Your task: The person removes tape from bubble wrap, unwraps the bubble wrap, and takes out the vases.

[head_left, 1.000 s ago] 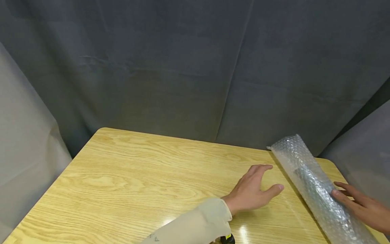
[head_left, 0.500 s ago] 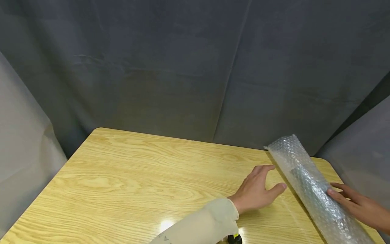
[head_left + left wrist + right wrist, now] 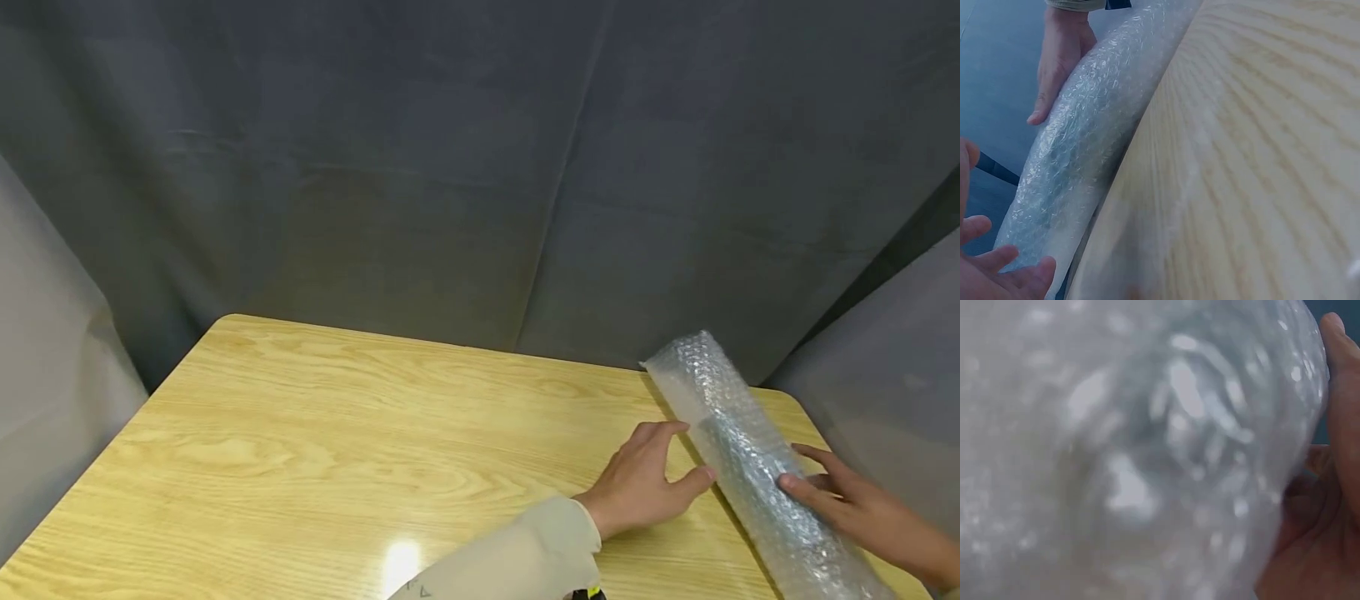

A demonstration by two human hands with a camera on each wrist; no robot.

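A long bundle of bubble wrap [image 3: 750, 467] lies slantwise along the table's right side, with something greenish showing dimly through the clear layers. My left hand [image 3: 641, 479] is at its left edge, thumb and index finger spread apart, fingertips right by the wrap. On the other side, my right hand [image 3: 847, 496] touches the bundle, its thumb on the upper surface and the other fingers along the right flank. In the right wrist view, the shiny wrap fills most of the picture, and the right palm [image 3: 1316, 550] shows beside it.
The wood-grain table [image 3: 337, 433] has rounded far corners. The bundle's far end reaches the back edge. A dark grey curtain [image 3: 375, 167] hangs behind, with pale cloth [image 3: 45, 375] at the left and grey cloth [image 3: 892, 375] at the right.
My left hand has moved right, up to the bundle's left edge. The right hand has slid a little left onto the wrap. The head view has turned slightly right.
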